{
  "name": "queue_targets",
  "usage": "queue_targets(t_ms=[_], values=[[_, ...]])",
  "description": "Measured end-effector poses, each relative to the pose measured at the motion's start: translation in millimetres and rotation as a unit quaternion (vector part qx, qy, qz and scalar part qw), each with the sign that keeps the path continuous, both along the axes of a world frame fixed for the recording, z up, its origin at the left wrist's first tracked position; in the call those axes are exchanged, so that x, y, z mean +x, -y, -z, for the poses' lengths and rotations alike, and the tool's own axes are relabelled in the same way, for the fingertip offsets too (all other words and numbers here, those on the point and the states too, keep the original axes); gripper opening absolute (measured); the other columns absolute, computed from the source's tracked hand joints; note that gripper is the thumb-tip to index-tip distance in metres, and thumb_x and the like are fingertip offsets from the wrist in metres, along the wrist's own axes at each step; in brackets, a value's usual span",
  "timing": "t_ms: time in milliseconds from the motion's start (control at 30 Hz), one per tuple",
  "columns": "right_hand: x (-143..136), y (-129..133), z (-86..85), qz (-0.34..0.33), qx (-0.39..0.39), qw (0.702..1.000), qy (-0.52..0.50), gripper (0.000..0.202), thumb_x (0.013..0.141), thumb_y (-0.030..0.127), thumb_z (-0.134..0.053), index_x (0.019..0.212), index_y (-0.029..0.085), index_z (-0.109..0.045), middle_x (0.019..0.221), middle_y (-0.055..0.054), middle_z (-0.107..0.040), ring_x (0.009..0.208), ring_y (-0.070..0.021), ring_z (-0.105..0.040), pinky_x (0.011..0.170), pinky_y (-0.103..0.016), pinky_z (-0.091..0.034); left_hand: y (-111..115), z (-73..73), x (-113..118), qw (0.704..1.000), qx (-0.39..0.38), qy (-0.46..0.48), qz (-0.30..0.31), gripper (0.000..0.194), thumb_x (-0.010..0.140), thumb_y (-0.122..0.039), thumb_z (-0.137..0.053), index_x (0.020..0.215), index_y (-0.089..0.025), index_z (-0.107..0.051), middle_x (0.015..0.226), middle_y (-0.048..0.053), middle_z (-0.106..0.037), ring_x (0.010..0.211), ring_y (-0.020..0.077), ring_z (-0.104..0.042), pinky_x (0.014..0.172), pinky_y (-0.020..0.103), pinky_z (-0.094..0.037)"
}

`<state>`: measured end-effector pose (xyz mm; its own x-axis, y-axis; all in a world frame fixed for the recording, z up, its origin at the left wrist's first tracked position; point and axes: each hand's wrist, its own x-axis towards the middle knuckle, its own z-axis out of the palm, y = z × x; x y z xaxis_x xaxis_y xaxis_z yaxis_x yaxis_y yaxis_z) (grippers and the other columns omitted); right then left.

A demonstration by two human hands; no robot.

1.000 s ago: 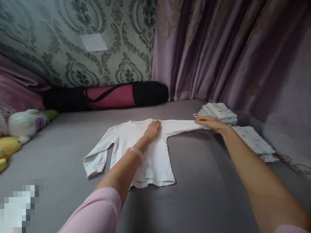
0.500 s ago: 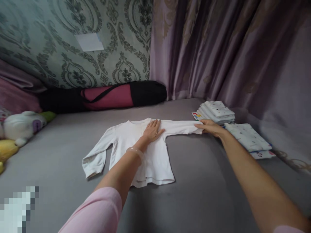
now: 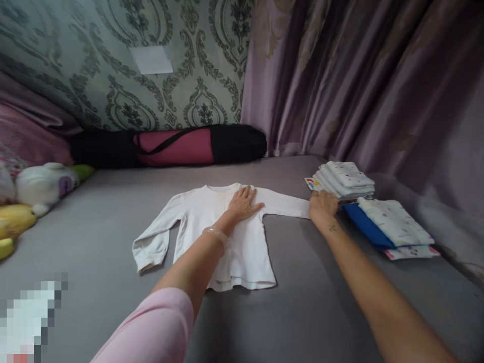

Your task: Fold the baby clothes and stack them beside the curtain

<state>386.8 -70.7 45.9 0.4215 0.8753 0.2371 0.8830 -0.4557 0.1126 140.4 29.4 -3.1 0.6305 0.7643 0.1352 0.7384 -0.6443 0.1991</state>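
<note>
A small white long-sleeved shirt [image 3: 204, 217] lies spread on the grey sheet, its collar toward the wall. My left hand [image 3: 245, 203] rests flat on the upper chest near the right shoulder, fingers spread. At the end of the right-hand sleeve, my right hand [image 3: 323, 205] has its fingers closed on the cuff, which they hide. That sleeve is stretched straight out to the side. The other sleeve [image 3: 151, 247] is bent downward, with its cuff near the shirt's lower left.
Folded white cloths [image 3: 348, 176] are stacked at the right, with a second pile on blue fabric [image 3: 366, 227] nearer. A black and pink long bag [image 3: 174, 147] lies along the wall. Plush toys [image 3: 43, 186] sit at the left. Purple curtains [image 3: 287, 75] hang behind.
My right hand has turned at the cuff, its fingers now curled over it, and the sleeve slopes slightly lower. More blue fabric shows beside the right pile. The view has shifted a little.
</note>
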Motion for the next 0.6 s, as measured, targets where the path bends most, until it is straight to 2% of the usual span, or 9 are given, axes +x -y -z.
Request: queue_targets(t_ms=[33,100,167,200,267,367,600], values=[[-12.5,-7.7,-0.1,-0.043,0.011,0.999,0.0,0.041,0.087,0.007,-0.032,0.115,0.001,-0.062,0.12,-0.028,-0.059,0.121,-0.037,-0.049,0.102,-0.054,-0.031,0.1,0.1,0.3,1.0,0.001,0.001,0.0,0.08,0.09,-0.07,-0.024,0.148,-0.016,-0.032,0.155,0.015,-0.029,0.141,0.0336,-0.028,0.113,0.045,-0.026],[-44.8,-24.7,3.3,-0.17,0.02,0.984,-0.042,0.046,0.09,0.012,-0.031,0.127,0.003,-0.055,0.135,-0.024,-0.051,0.132,-0.0331,-0.038,0.111,-0.051,-0.021,0.1,0.1,0.2,1.0,0.002,0.0,-0.001,0.078,0.09,-0.068,-0.027,0.148,-0.015,-0.033,0.154,0.016,-0.029,0.14,0.0344,-0.028,0.112,0.046,-0.026],[-81.8,-40.5,10.8,-0.288,-0.013,0.947,-0.139,0.052,0.096,0.025,-0.026,0.14,0.004,-0.043,0.147,-0.018,-0.041,0.139,-0.0267,-0.03,0.114,-0.042,-0.02,-0.1,0.1,-1.0,1.0,0.004,-0.01,0.004,0.072,0.092,-0.059,-0.033,0.148,-0.013,-0.033,0.154,0.017,-0.029,0.14,0.0345,-0.028,0.112,0.046,-0.026],[-99.0,-46.7,15.2,-0.321,-0.034,0.928,-0.185,0.056,0.097,0.031,-0.023,0.145,0.005,-0.036,0.151,-0.017,-0.034,0.141,-0.0246,-0.026,0.115,-0.04,-0.019,-0.3,0.3,-1.8,1.0,0.008,-0.017,0.01,0.069,0.093,-0.053,-0.036,0.148,-0.012,-0.033,0.154,0.017,-0.029,0.14,0.034,-0.028,0.112,0.046,-0.027],[-124.1,-53.9,23.8,-0.323,-0.053,0.911,-0.249,0.064,0.098,0.04,-0.017,0.15,0.004,-0.023,0.156,-0.015,-0.023,0.145,-0.0228,-0.018,0.116,-0.038,-0.016,-0.9,0.8,-3.4,0.999,0.018,-0.026,0.023,0.065,0.092,-0.041,-0.041,0.147,-0.009,-0.032,0.154,0.018,-0.03,0.14,0.033,-0.029,0.111,0.045,-0.027],[-131.9,-51.7,32.2,-0.269,-0.077,0.917,-0.285,0.07,0.098,0.047,-0.01,0.151,0.003,-0.017,0.158,-0.015,-0.015,0.146,-0.0214,-0.011,0.117,-0.037,-0.012,-1.2,1.1,-4.0,0.999,0.017,-0.02,0.021,0.063,0.091,-0.036,-0.043,0.148,-0.012,-0.032,0.154,0.017,-0.029,0.14,0.0325,-0.029,0.11,0.046,-0.029],[-94.0,-27.6,31.8,-0.156,-0.121,0.954,-0.225,0.07,0.098,0.051,-0.01,0.152,0.007,-0.019,0.159,-0.014,-0.011,0.146,-0.0245,-0.006,0.117,-0.047,-0.003,1.8,-1.4,-1.5,1.0,0.003,0.005,-0.006,0.073,0.091,-0.064,-0.031,0.147,-0.017,-0.035,0.154,0.013,-0.032,0.141,0.032,-0.028,0.114,0.045,-0.025]])
